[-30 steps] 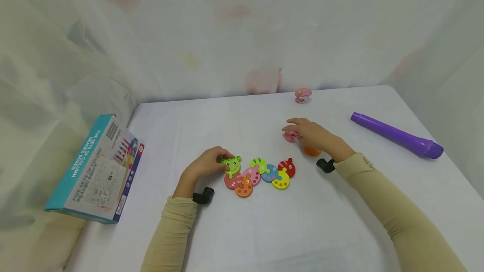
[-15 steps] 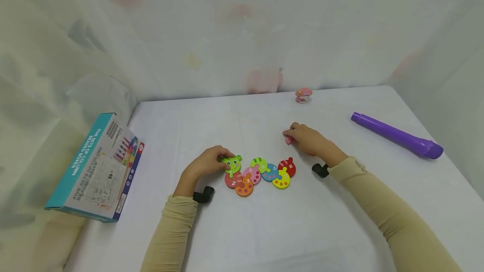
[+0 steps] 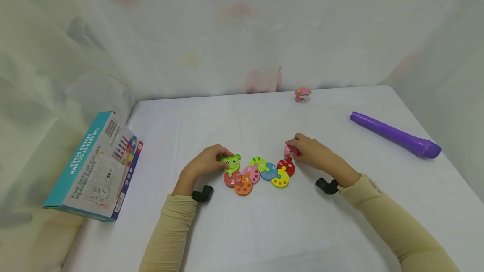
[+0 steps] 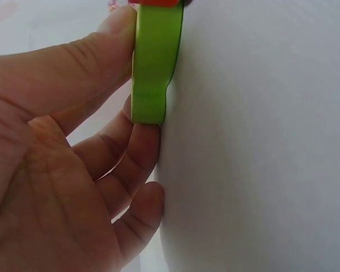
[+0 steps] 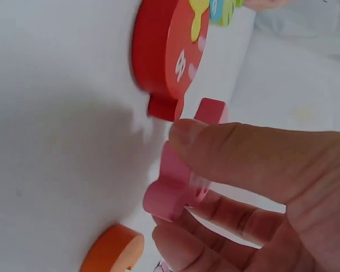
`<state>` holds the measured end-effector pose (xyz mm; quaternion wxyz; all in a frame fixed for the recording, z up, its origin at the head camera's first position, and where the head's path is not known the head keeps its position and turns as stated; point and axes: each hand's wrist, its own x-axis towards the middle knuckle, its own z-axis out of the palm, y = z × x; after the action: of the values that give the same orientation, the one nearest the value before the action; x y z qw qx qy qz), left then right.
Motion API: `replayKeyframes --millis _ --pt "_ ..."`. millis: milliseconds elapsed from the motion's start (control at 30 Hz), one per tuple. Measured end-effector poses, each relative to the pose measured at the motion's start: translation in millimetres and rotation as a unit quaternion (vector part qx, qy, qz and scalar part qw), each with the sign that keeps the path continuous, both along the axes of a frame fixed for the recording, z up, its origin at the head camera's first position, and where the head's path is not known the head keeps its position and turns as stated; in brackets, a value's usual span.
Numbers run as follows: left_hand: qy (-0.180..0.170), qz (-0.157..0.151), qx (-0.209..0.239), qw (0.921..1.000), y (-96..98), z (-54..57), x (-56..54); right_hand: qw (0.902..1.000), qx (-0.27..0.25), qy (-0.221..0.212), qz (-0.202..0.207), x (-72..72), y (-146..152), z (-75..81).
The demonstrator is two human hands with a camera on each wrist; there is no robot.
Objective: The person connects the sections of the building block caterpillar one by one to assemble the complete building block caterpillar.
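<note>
A row of linked, numbered wooden caterpillar puzzle pieces lies on the white table, from the green smiling head piece [image 3: 232, 163] to the red piece marked 8 [image 3: 286, 167]. My left hand [image 3: 207, 163] grips the edge of that head piece, thumb against its face in the left wrist view. Between thumb and fingers, my right hand [image 3: 311, 152] pinches a pink puzzle piece [image 5: 174, 175] just beyond the red piece's knob [image 5: 166, 106]. The pink piece is tilted and apart from the red one. An orange piece [image 5: 114, 249] lies below the right hand, hidden in the head view.
A teal and white box [image 3: 96, 167] stands at the table's left edge. Toward the right edge lies a purple microphone-shaped tube [image 3: 395, 134]. A small pink figurine [image 3: 302, 94] sits at the back edge, before a fabric curtain.
My right hand has closed on the pink piece and drawn it nearer, down to the red piece's knob. The left hand stays on the green head piece.
</note>
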<state>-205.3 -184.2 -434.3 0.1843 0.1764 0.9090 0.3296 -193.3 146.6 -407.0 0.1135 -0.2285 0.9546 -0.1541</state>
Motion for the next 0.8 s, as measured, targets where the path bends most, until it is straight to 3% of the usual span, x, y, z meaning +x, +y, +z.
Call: replayKeyframes --millis 400,800 --pt "0.011 -0.011 0.009 0.9998 -1.0 -3.1 -0.6 0.9992 -0.013 -0.019 -0.033 11.2 -4.0 -6.8" --pt "0.006 0.0 0.001 1.0 -0.3 -1.7 0.4 0.9973 -0.055 -0.042 -0.025 10.5 1.0 -7.8"
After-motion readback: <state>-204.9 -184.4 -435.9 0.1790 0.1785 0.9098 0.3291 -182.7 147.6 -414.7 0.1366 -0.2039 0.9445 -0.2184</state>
